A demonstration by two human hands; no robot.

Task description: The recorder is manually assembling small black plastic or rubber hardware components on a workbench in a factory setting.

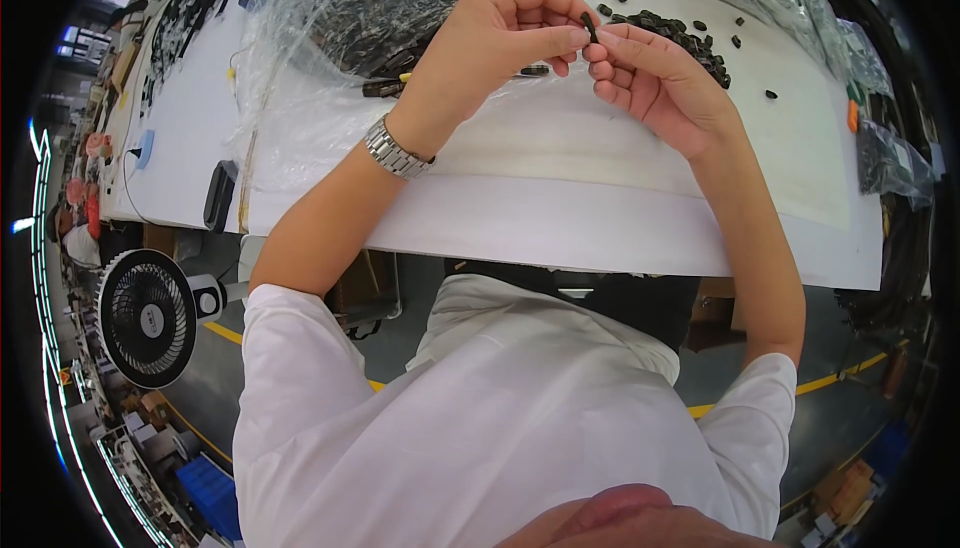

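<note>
Evidently the work was midway through a single small black piece [590, 27], which sat up between the fingertips of both hands, above the far part of the white table [560, 163]. The left hand [488, 40] had its thumb and finger pinched together on it, and the right hand [662, 86] met it from the other side, thumb and fingertips likewise closed on its lower end. Whether anything had been fitted to the piece was too small to tell. Just beyond the right hand lay a heap of small black parts [688, 43], with a few strays, such as one loose part [771, 94], spread around it. To the left, a clear plastic bag [275, 108] held a large mass of dark items [370, 3]. Judging by that, this piece was not yet finished with and plenty seemed left, though which lot counted as done could not be made out.
</note>
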